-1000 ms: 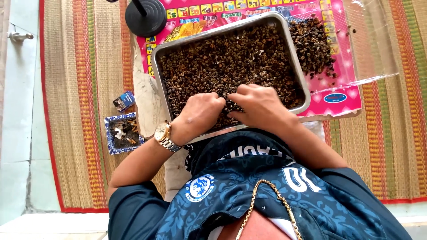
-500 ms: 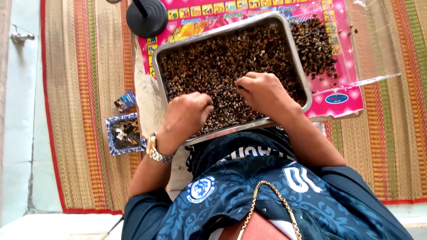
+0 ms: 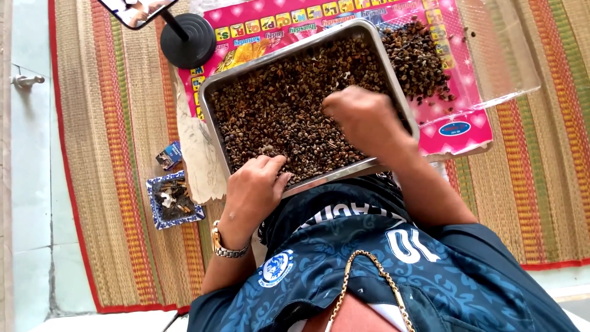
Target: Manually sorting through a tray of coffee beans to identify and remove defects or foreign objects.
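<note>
Your left hand (image 3: 253, 184) has slid back to the metal tray's (image 3: 212, 120) near rim, fingers loosely spread; right hand (image 3: 362, 117) curled over the dried pods (image 3: 283, 110), grip unclear. Sorted pile (image 3: 418, 58) beside tray small, most pods left.

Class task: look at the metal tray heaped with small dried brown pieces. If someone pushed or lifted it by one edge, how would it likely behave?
The metal tray looks stiff, so it would probably slide whole across the pink sheet. Its brown pieces lie loose, so tilting would likely shift or spill them over the low rim.
</note>
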